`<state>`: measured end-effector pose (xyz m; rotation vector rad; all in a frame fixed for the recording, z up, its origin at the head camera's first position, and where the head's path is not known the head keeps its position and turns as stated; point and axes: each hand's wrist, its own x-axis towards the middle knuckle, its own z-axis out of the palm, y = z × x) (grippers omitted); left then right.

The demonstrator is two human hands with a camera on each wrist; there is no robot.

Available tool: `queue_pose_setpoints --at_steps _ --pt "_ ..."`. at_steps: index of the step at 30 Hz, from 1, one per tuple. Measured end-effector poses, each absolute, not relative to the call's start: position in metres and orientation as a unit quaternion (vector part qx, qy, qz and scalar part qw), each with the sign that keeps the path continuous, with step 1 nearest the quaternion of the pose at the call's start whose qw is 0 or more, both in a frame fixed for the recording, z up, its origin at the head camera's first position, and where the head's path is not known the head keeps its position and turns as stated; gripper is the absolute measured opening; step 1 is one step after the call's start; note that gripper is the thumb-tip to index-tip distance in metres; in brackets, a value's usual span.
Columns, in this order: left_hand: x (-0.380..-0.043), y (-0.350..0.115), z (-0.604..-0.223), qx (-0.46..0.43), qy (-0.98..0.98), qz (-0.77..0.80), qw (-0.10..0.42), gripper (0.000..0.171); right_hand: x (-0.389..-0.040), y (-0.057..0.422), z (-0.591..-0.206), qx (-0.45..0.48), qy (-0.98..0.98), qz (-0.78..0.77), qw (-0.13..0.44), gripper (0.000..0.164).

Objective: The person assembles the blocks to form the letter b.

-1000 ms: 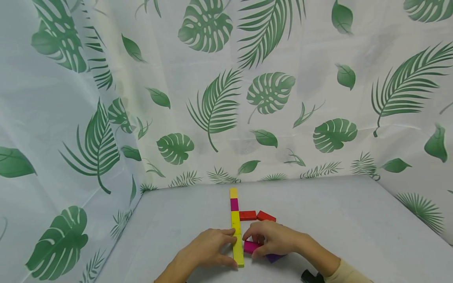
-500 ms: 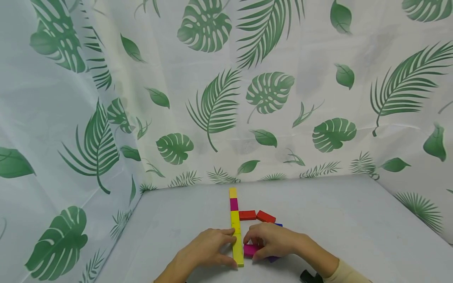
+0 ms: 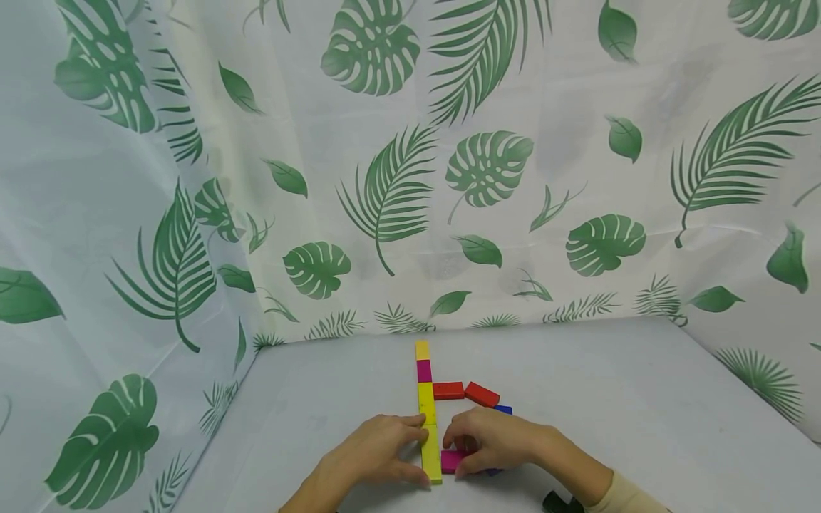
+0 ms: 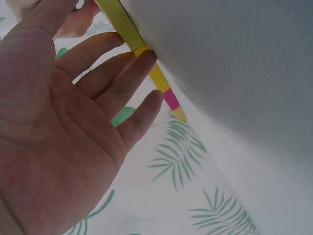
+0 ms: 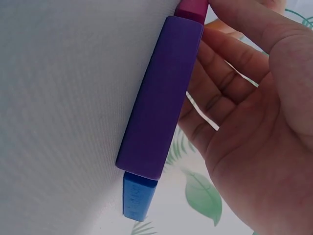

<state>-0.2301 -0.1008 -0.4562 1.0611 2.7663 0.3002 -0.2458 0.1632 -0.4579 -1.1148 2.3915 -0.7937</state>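
A straight row of flat blocks runs away from me: two long yellow blocks (image 3: pixel 432 459), a magenta piece (image 3: pixel 425 370) and a small yellow piece (image 3: pixel 422 350) at the far end. My left hand (image 3: pixel 381 450) touches the left side of the yellow blocks with extended fingertips. To the right of the row, my right hand (image 3: pixel 499 439) pinches a magenta block (image 3: pixel 451 461) lying crosswise by the near yellow block. In the right wrist view, a purple block (image 5: pixel 159 98) adjoins that magenta block, with a blue block (image 5: pixel 139 197) beyond. The right hand mostly hides the purple block from the head view.
Two red blocks (image 3: pixel 448 390) curve rightward from the row toward the blue block. A black object (image 3: pixel 561 501) lies by the right sleeve (image 3: pixel 631 493). Leaf-printed sheets (image 3: pixel 398 299) bound the grey-white table (image 3: pixel 333 377) at back and sides.
My right hand has drawn the magenta block slightly nearer to me, and it now lies squarer to the yellow row. More of the blue block shows. The left hand stays put.
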Motion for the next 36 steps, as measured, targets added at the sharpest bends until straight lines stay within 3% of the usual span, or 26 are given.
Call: queue_pose_setpoints --at_steps 23,36 --pt "-0.229 -0.099 -0.454 0.334 0.932 0.1 0.098 0.065 -0.246 0.163 -0.456 -0.405 0.852 -0.277 0.185 0.026" --pt "-0.229 -0.095 -0.454 0.321 0.936 0.1 0.107 0.066 -0.253 0.193 -0.436 -0.391 0.861 -0.285 0.155 0.03"
